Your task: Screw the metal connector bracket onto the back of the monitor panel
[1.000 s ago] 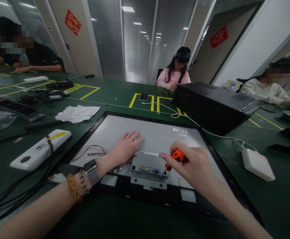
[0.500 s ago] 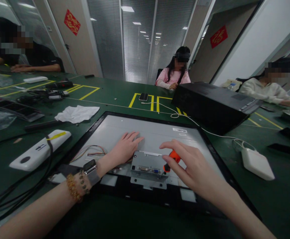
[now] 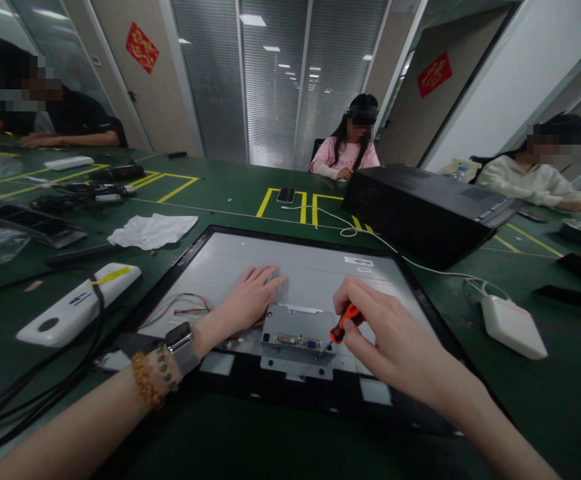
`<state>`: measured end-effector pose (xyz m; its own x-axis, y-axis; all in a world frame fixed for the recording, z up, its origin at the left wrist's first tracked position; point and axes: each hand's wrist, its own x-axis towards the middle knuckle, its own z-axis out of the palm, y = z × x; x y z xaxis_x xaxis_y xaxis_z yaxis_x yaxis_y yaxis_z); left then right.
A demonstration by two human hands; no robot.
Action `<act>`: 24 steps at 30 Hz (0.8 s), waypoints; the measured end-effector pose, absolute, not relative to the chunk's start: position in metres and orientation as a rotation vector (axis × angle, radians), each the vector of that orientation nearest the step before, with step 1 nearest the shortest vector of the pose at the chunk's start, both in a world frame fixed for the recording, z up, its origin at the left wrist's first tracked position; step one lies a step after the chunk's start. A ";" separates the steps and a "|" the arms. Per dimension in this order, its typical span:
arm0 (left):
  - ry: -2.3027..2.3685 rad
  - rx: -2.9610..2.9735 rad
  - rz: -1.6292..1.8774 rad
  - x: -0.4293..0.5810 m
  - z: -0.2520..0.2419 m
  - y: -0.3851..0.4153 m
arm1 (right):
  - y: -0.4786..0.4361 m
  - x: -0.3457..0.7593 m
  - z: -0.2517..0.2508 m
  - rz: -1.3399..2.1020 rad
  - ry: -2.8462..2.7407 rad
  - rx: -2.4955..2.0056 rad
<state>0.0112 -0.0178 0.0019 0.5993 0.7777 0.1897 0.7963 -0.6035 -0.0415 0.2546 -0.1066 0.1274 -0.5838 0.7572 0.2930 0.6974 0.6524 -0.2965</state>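
Note:
A monitor panel (image 3: 315,267) with a black frame lies back side up in front of me. On its near part sits a metal bracket (image 3: 298,320) with a white and a blue video port. My left hand (image 3: 251,293) rests on the panel with fingers spread, beside the bracket's left edge. Thumb and fingers of my right hand (image 3: 385,327) are closed round the orange and black handle of a screwdriver (image 3: 339,331). Its shaft slants down to the bracket's right side; the tip is too small to make out. Thin wires (image 3: 185,307) lie left of my left hand.
A white power bank (image 3: 78,307) and black cables (image 3: 35,400) lie at left, near a crumpled tissue (image 3: 153,231). A large black case (image 3: 425,213) stands behind right, a white adapter (image 3: 513,327) at right. A phone (image 3: 286,195) lies farther back. Several people sit around the table.
My right hand's fingers have closed round the screwdriver's handle, having been spread apart around it before. The left hand stays on the panel. The view has shifted very slightly.

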 end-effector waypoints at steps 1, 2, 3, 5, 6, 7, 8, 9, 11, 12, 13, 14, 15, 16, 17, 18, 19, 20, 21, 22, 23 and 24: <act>-1.332 -2.700 -0.236 0.011 0.002 -0.018 | -0.106 0.255 0.126 0.187 -2.484 -1.162; -1.329 -2.699 -0.241 0.011 0.003 -0.019 | -0.104 0.256 0.123 0.146 -2.486 -1.170; -1.325 -2.698 -0.247 0.011 0.004 -0.019 | -0.103 0.257 0.120 0.098 -2.482 -1.172; -1.323 -2.704 -0.243 0.011 0.006 -0.020 | -0.101 0.259 0.115 0.013 -2.466 -1.157; -1.327 -2.710 -0.234 0.011 0.007 -0.021 | -0.100 0.260 0.114 -0.028 -2.459 -1.143; -1.335 -2.715 -0.225 0.011 0.007 -0.021 | -0.100 0.260 0.113 -0.056 -2.457 -1.129; -1.343 -2.718 -0.218 0.012 0.008 -0.021 | -0.101 0.260 0.113 -0.072 -2.460 -1.118; -1.348 -2.720 -0.214 0.012 0.008 -0.021 | -0.102 0.259 0.114 -0.073 -2.470 -1.114; -1.354 -2.714 -0.220 0.012 0.006 -0.020 | -0.105 0.259 0.120 -0.037 -2.498 -1.122; -1.353 -2.711 -0.225 0.012 0.005 -0.020 | -0.106 0.258 0.123 -0.016 -2.507 -1.128; -1.350 -2.710 -0.227 0.012 0.004 -0.019 | -0.107 0.258 0.126 0.011 -2.516 -1.130; -1.348 -2.708 -0.230 0.012 0.003 -0.018 | -0.108 0.257 0.128 0.042 -2.522 -1.132; -1.347 -2.707 -0.232 0.012 0.002 -0.018 | -0.109 0.257 0.130 0.077 -2.525 -1.131; -1.348 -2.705 -0.234 0.011 0.001 -0.018 | -0.109 0.257 0.131 0.116 -2.527 -1.134; -1.351 -2.703 -0.237 0.011 0.000 -0.017 | -0.109 0.256 0.131 0.152 -2.526 -1.139; -1.356 -2.700 -0.239 0.011 0.000 -0.017 | -0.108 0.256 0.130 0.176 -2.523 -1.146; -1.359 -2.699 -0.239 0.011 0.000 -0.017 | -0.108 0.255 0.129 0.182 -2.517 -1.152; -1.358 -2.702 -0.237 0.011 0.000 -0.017 | -0.107 0.255 0.126 0.166 -2.510 -1.153; -1.353 -2.707 -0.234 0.011 0.001 -0.018 | -0.106 0.254 0.124 0.136 -2.503 -1.149; -1.344 -2.715 -0.231 0.011 0.002 -0.018 | -0.106 0.254 0.121 0.099 -2.493 -1.146; -1.337 -2.721 -0.229 0.011 0.003 -0.019 | -0.105 0.255 0.119 0.065 -2.485 -1.141; -1.332 -2.724 -0.228 0.011 0.004 -0.019 | -0.105 0.255 0.116 0.042 -2.479 -1.136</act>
